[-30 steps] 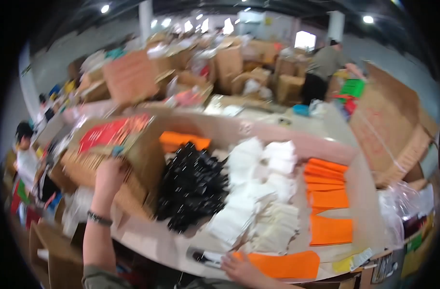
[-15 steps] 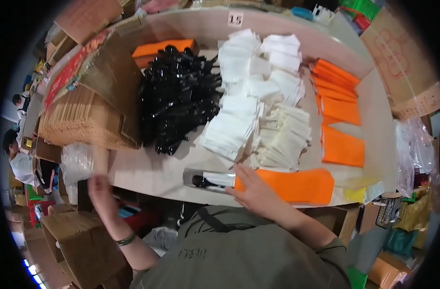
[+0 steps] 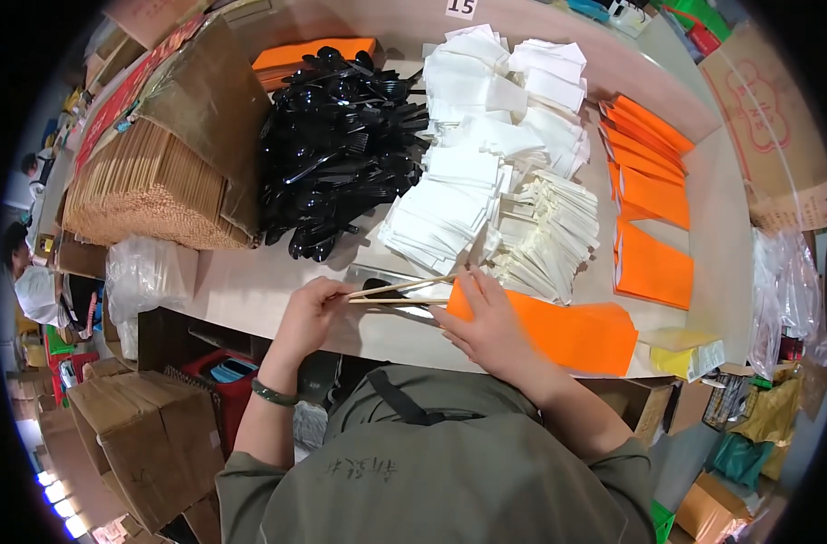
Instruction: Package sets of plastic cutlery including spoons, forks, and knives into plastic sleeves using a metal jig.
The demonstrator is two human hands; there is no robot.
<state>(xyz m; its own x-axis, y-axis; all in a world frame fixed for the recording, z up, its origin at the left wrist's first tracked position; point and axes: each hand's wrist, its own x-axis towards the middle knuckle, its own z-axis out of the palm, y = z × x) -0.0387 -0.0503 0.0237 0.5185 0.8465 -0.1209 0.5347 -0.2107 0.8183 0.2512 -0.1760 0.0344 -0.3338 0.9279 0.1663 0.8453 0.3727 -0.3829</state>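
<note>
Chopsticks [image 3: 400, 301] clamped between fingertips of our left hand [image 3: 310, 313]; our right hand [image 3: 493, 325] lies over orange sleeves [image 3: 587, 337], grip indeterminable.

over on the left i see a co-worker in a white top [image 3: 37, 292], and nearer, a crumpled clear plastic bag [image 3: 141, 276]. below it sit a big brown cardboard carton [image 3: 155, 444] and a red container [image 3: 241, 412] with a blue item [image 3: 232, 370] on top. on the right, clear plastic wrapping [image 3: 776, 290] hangs beneath a tan cardboard box with a red flower outline [image 3: 785, 172]; lower down are a shiny gold bag [image 3: 765, 412] and a teal plastic bag [image 3: 739, 462].
</note>
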